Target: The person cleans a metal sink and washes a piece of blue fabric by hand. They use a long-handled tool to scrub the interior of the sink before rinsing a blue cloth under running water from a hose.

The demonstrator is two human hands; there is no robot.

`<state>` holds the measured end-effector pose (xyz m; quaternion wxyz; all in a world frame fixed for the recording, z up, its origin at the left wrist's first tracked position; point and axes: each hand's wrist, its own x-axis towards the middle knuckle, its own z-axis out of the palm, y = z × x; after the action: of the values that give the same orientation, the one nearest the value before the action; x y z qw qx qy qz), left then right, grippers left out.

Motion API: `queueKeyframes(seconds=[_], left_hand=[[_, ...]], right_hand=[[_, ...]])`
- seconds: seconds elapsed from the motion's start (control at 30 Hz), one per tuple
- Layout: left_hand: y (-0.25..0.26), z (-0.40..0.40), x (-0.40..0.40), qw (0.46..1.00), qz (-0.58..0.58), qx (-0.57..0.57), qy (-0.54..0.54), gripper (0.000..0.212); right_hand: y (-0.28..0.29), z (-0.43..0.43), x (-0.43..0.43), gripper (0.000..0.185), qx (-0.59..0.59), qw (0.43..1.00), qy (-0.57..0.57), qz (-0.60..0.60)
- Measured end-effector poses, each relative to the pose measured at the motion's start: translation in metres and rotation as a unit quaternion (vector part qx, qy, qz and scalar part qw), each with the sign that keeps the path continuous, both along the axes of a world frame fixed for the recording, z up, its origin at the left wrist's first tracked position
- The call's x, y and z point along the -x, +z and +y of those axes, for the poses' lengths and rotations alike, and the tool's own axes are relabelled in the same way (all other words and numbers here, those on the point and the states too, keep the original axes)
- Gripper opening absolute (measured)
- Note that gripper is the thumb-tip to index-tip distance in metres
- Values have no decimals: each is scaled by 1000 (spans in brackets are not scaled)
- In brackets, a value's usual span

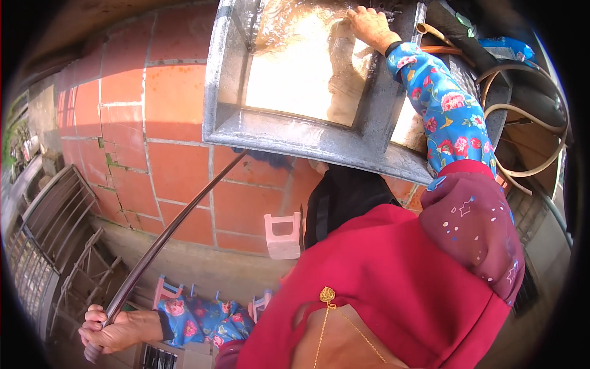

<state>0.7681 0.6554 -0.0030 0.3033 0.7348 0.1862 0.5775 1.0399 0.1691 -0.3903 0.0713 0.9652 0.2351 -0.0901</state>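
Note:
At the lower left, my left hand [103, 327] is wrapped around the grip end of a long, dark, shiny pole [170, 230]. The pole slants up toward a blurred blue mass [272, 160] on the floor, which is partly hidden under a grey basin [295, 138]. My right hand [370, 28] reaches into the basin at the top, its fingers curled down at the rippling water [295, 60]. Whether those fingers grip anything cannot be told. Bright sunlight washes out much of the basin's bottom. Both forearms wear blue floral sleeve covers [445, 99].
Red floor tiles [177, 97] surround the basin. A pink plastic stool [282, 235] stands near my legs, with more stools [168, 290] below. A beige hose [530, 173] loops at the right beside a blue packet [507, 48]. A metal gate [39, 258] is at the left.

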Motion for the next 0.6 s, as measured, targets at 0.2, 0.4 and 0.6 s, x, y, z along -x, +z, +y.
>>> queueKeyframes(seconds=[0.2,0.4,0.6], left_hand=[[0,0,-3,1000,1,-6,-2,19],[-3,-2,-3,1000,7,-9,-21,17],[-2,9,5,1000,11,-1,-15,16]], right_hand=[[1,48,168,23,-185,891,89,404],[-27,-26,6,19,71,991,106,42],[-5,81,77,31,-288,928,234,42]])
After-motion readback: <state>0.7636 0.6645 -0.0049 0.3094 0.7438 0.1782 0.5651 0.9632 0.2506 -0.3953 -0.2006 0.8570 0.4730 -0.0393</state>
